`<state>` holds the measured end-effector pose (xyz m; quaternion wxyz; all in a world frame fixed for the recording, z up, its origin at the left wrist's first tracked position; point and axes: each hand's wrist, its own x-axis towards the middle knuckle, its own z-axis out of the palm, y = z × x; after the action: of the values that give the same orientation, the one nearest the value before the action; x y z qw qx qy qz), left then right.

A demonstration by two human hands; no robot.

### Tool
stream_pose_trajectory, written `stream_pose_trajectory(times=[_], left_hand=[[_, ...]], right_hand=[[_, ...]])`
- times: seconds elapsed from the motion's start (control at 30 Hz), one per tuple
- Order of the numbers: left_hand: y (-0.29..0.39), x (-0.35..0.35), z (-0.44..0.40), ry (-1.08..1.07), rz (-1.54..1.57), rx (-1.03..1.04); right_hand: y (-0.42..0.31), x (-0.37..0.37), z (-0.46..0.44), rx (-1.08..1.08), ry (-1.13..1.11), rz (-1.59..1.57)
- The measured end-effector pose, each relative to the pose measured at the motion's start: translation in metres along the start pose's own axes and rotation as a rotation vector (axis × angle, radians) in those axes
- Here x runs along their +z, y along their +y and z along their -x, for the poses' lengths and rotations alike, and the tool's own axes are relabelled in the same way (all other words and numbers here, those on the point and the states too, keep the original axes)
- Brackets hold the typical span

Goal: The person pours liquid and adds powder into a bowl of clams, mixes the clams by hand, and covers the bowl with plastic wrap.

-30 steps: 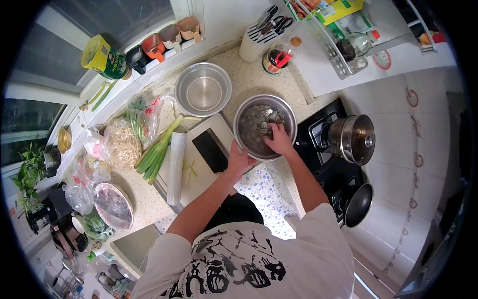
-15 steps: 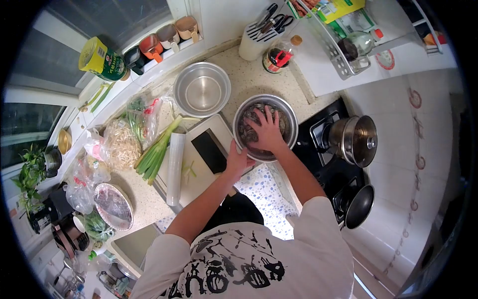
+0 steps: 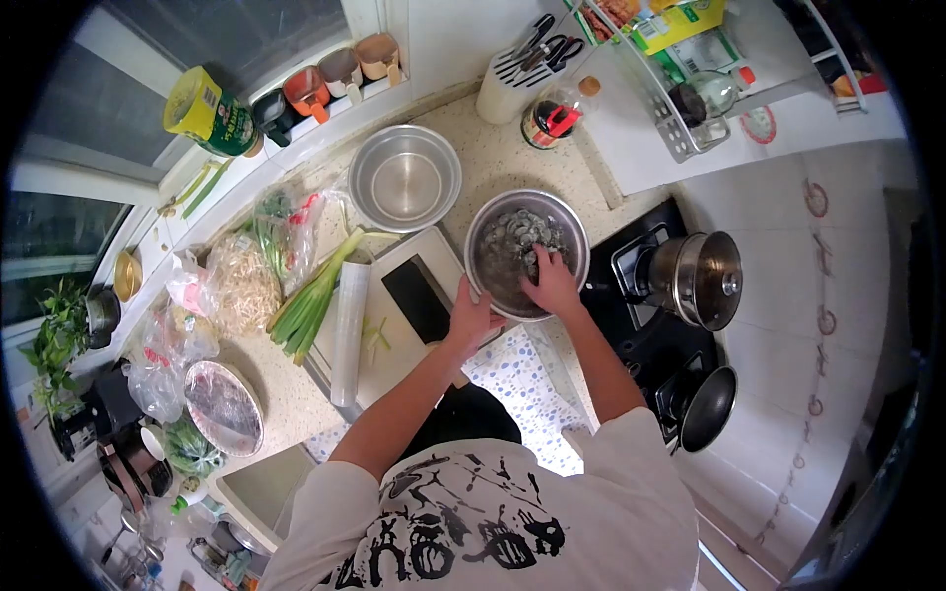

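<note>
Both the left hand [image 3: 471, 313] and the right hand [image 3: 554, 284] are set at the steel bowl [image 3: 471, 251]. Its outer wall is touched by the left hand at the near left; how firmly it is gripped cannot be told, as the fingers are partly hidden. Over the near right rim, the right hand is dipped inside with fingers bent; whether anything is pinched between them cannot be told. Grey food [image 3: 522, 234] is heaped inside the bowl, mostly toward its far side, forward of the right fingertips and touched by them. No clear long axis is shown by the heap. It is more closely approached by the right hand; the left is separated from it by the bowl's wall.

Counted around the steel bowl, one second metal bowl [image 3: 405, 187] is seen to its far left. To its left, one cutting board [image 3: 379, 369] is topped by one dark blade [image 3: 417, 298], apparently a cleaver's, and one roll of plastic wrap [image 3: 350, 335]; one bunch of green onions [image 3: 320, 300] is laid farther left. Beyond the bowl, one bottle [image 3: 550, 120] and one knife block [image 3: 503, 94] are placed. To its right, one lidded pot [image 3: 705, 281] and one frying pan [image 3: 711, 409] are set on the stove. Well to its far left, four cups [image 3: 305, 92] are lined up.
</note>
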<state>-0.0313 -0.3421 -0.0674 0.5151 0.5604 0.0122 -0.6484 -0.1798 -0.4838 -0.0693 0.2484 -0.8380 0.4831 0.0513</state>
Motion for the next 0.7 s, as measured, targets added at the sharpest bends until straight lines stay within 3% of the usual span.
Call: stream_pose_trajectory(times=[0.03, 0.13, 0.33, 0.43, 0.57, 0.7], left_hand=[[0.003, 0.001, 0.003, 0.0, 0.014, 0.003], [0.002, 0.0, 0.002, -0.006, 0.016, 0.011], [-0.004, -0.001, -0.005, 0.013, 0.009, 0.03], [-0.001, 0.0, -0.003, 0.022, -0.001, 0.022], [0.004, 0.001, 0.002, 0.027, -0.025, -0.005], [0.007, 0.001, 0.003, 0.002, -0.003, 0.002]], right_hand=[[-0.001, 0.004, 0.008, -0.043, 0.052, -0.044], [-0.011, -0.004, 0.025, -0.122, -0.123, -0.117], [-0.036, -0.001, 0.002, -0.51, 0.104, 0.135], [-0.043, -0.002, -0.025, -0.535, 0.142, 0.231], [-0.036, -0.005, -0.053, -0.417, 0.253, 0.327], [-0.023, -0.008, -0.054, -0.19, 0.192, 0.304]])
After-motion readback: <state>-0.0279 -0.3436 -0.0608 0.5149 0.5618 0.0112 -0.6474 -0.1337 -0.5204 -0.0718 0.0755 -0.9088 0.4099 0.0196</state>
